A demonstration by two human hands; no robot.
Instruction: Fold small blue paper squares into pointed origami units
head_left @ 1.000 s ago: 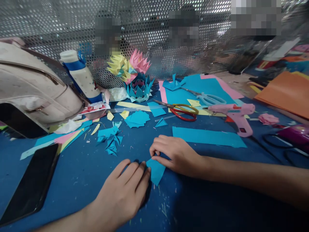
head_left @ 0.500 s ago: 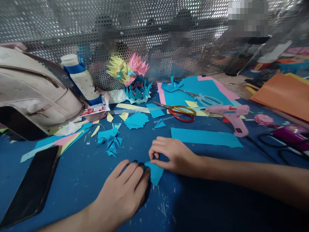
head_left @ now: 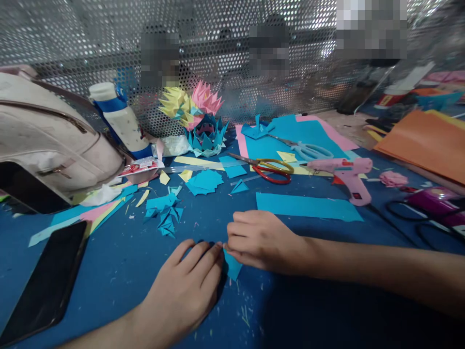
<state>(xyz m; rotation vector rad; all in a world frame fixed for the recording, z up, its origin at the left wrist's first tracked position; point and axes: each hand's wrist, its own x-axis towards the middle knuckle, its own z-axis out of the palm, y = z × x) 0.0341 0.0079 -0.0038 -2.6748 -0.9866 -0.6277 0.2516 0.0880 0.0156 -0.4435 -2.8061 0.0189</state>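
Note:
A small piece of blue paper (head_left: 231, 266) lies on the dark blue table between my hands. My left hand (head_left: 191, 278) presses on its left side, fingers bent and close together. From the right, my right hand (head_left: 263, 240) pinches the paper's upper edge, its fingers curled and partly hiding it. Folded blue pieces (head_left: 165, 211) and a stack of blue cut paper (head_left: 205, 182) lie beyond my left hand. A long blue strip (head_left: 308, 206) rests behind my right hand.
Red-and-yellow-handled scissors (head_left: 272, 169), blue-handled scissors (head_left: 310, 150) and a pink glue gun (head_left: 350, 174) lie behind the strip. Paper flowers (head_left: 205, 133) stand at the back. A phone (head_left: 45, 281), bag (head_left: 54, 131) and bottle (head_left: 121, 118) are on the left.
My right hand has closed more and turned down over the blue paper, covering more of it. My left hand has barely moved.

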